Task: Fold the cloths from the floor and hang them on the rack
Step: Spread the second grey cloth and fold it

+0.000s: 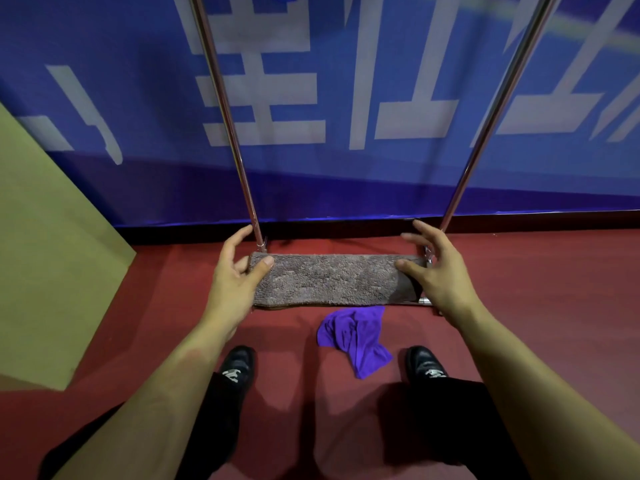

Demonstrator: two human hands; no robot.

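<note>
Grey cloth (332, 278) folded, held at each end: left hand (235, 271) and right hand (433, 271) pinching it in front of rack (225, 109), not yet hung. Purple cloth (356, 337) crumpled on floor (536, 306), untouched.

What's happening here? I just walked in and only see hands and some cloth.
A person is holding a folded grey-brown towel stretched between both hands. The left hand pinches one end with the thumb on top, and the right hand holds the other end. They stand facing a metal rack. A crumpled purple cloth lies on the red floor between their shoes.
</note>
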